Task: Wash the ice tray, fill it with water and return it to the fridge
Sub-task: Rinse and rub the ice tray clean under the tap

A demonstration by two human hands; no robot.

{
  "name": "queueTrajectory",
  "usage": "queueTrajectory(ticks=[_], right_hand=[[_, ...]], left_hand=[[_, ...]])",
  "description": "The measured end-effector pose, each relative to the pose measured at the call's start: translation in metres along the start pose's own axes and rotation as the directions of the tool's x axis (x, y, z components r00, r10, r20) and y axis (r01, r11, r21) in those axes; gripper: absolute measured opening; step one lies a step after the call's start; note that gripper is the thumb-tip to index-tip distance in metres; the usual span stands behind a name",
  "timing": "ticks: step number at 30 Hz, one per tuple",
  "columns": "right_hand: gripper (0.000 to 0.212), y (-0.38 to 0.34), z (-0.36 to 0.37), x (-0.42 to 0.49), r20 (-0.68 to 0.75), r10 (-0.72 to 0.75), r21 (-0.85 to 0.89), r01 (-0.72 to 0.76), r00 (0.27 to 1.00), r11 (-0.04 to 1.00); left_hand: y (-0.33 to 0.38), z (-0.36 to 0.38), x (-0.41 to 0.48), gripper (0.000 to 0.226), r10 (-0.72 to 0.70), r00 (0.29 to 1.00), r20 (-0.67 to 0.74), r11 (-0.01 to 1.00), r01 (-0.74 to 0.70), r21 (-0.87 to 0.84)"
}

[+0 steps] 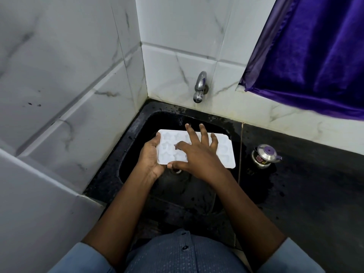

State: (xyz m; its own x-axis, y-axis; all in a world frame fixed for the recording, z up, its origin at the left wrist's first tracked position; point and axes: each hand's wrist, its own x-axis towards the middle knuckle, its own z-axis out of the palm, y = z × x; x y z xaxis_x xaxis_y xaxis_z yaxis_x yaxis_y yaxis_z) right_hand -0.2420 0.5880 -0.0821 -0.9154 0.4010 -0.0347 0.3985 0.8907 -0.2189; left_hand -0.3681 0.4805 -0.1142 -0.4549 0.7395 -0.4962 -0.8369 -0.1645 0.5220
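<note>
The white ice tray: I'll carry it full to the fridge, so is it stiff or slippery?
The ice tray probably feels light and fairly stiff: the left hand holds one end and it stays flat. Likely slippery, given the wet sink.

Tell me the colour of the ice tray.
White, with star-shaped moulds; the ice tray shows best in the head view.

The right hand [199, 158] lies spread over the middle of the ice tray [226, 154], so the shapes under it are hidden. The left hand [150, 158] covers the tray's left edge. The purple curtain [315, 56] runs off the top and right edges. The small steel pot's [265, 155] label is too tiny to read.
</note>
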Motion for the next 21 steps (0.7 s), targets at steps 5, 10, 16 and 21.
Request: queueTrajectory(ticks=[5, 10, 16, 21], right_hand=[[0.068, -0.0011, -0.0021, 0.0006, 0.020, -0.003, 0.018, 0.003, 1.000, 1.000], [0.065, -0.0014, -0.0017, -0.0003, 0.037, -0.007, 0.010, 0.006, 0.999, 1.000], [0.065, -0.0010, -0.0026, -0.0023, 0.041, 0.002, 0.016, -0.002, 0.999, 1.000], [0.063, -0.0007, -0.0056, -0.0010, 0.028, 0.002, 0.047, -0.003, 1.000, 0.999]], left_hand=[[-0.0023, -0.0047, 0.0024, 0.057, -0.003, 1.000, 0.017, 1.000, 0.002, 0.011], [-0.0060, -0.0068, 0.0042, 0.057, -0.017, 1.000, 0.010, 1.000, 0.017, 0.013], [-0.0057, -0.0068, 0.0036, 0.059, -0.013, 1.000, 0.010, 0.999, 0.013, 0.034], [-0.0071, -0.0004, 0.0006, 0.060, -0.022, 1.000, 0.013, 0.999, 0.021, 0.032]])
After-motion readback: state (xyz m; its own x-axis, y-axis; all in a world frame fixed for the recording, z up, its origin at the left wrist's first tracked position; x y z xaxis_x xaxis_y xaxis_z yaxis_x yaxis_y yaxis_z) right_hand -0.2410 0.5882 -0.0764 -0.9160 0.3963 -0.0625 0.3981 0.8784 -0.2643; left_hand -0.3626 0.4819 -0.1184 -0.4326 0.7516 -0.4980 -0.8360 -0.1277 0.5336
